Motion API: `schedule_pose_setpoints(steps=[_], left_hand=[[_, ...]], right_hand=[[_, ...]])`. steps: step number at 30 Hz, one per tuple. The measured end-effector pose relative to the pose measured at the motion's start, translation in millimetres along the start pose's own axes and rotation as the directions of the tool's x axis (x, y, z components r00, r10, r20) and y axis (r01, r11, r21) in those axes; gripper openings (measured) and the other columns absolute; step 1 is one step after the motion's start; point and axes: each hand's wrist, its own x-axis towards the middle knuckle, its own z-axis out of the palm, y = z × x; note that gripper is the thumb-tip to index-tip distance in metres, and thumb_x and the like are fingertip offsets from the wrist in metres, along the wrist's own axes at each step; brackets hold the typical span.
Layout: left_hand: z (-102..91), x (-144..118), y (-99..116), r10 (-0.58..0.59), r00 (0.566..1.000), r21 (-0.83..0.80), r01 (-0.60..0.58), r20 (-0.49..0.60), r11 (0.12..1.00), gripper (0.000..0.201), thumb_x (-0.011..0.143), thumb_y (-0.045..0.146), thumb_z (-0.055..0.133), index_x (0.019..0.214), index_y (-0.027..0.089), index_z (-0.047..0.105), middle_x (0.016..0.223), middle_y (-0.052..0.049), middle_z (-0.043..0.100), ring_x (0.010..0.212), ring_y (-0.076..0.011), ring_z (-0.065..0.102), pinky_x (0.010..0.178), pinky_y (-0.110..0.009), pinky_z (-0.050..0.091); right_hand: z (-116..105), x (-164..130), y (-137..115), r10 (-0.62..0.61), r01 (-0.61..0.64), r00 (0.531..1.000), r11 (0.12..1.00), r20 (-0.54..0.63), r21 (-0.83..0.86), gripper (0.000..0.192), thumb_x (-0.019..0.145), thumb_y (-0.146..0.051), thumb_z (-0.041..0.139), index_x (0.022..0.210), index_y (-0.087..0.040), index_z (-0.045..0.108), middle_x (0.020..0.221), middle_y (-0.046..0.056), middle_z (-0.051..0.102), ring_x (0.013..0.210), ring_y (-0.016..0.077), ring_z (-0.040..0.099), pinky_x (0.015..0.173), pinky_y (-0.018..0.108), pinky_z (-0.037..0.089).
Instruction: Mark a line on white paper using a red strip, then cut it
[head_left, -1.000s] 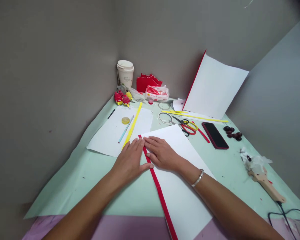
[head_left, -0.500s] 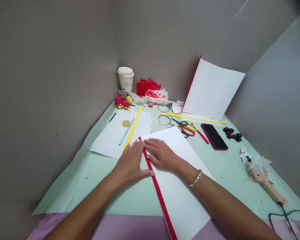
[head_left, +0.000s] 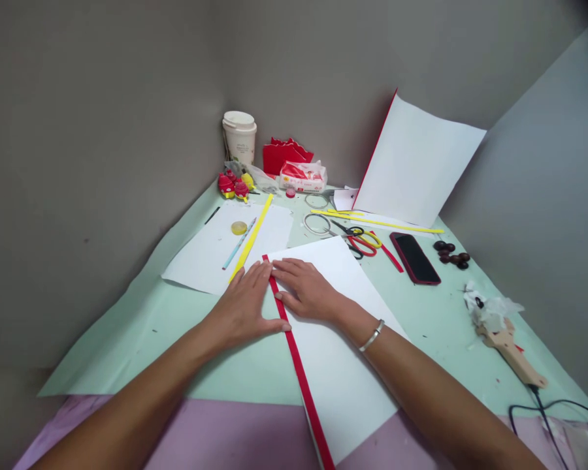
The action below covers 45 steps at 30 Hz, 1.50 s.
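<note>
A large white sheet lies slantwise before me, its near end reaching past the edge of the green cover. Along its left edge runs a red strip. My left hand rests flat at that edge, thumb stretched across the strip and fingertips near its far end. My right hand lies on the sheet, fingers extended, with its fingertips on the strip beside the left fingers. Neither hand grips anything. The fingers cover part of the strip's far end.
Left of the sheet lie white paper, a yellow strip, a pen and a tape roll. Scissors, a phone and a corded glue gun are to the right. A cup and propped white board stand behind.
The whole view has shifted slightly, so everything appears a little higher, mostly further left. Both hands keep the same place on the red strip and sheet.
</note>
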Motion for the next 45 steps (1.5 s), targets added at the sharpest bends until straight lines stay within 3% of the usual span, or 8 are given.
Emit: schedule_pose_setpoints(steps=[31, 45], left_hand=[[-4.4, -5.0, 1.8, -0.013, 0.999, -0.001, 0.013, 0.037, 1.000, 0.114, 0.065, 0.080, 0.052, 0.151, 0.016, 0.013, 0.158, -0.017, 0.016, 0.145, -0.0309, 0.011, 0.116, -0.048, 0.013], [-8.7, -3.6, 5.6, -0.043, 0.996, 0.008, 0.043, 0.080, 0.999, 0.114, 0.067, 0.077, 0.054, 0.150, 0.008, 0.017, 0.157, -0.018, 0.016, 0.145, -0.0299, 0.010, 0.117, -0.049, 0.013]], right_hand=[[0.5, -0.3, -7.2, 0.005, -0.004, 1.000, 1.000, 0.004, -0.014, 0.054, 0.088, -0.027, 0.053, 0.140, -0.015, 0.044, 0.144, 0.014, 0.047, 0.135, 0.0283, 0.036, 0.109, 0.048, 0.033], [-0.5, 0.8, -8.0, 0.000, 0.000, 1.000, 1.000, 0.000, -0.020, 0.052, 0.088, -0.027, 0.054, 0.138, -0.015, 0.047, 0.142, 0.013, 0.048, 0.133, 0.0287, 0.037, 0.108, 0.046, 0.035]])
